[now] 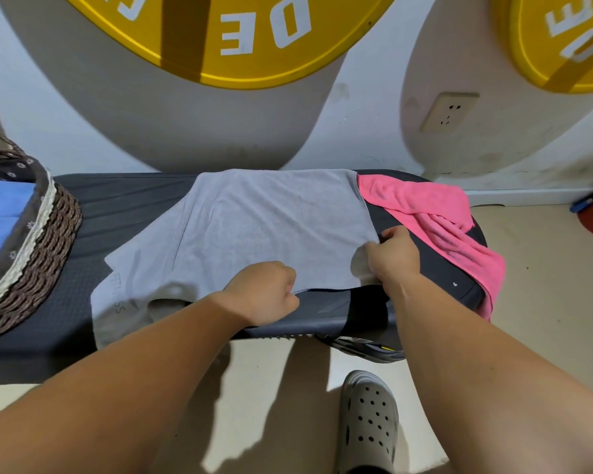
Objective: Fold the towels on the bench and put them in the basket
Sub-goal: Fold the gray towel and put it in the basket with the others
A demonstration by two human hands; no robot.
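On the surface (83,206), you hold the grey towel (271,220).
Your left hand (264,292) grips its near edge, your right hand (396,254) pinches its corner; the basket (45,234) holds a blue towel (0,213).

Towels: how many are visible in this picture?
3. A grey towel is spread on the middle of the bench; a pink towel lies crumpled at its right end; a blue towel is in the basket, where more may be hidden.
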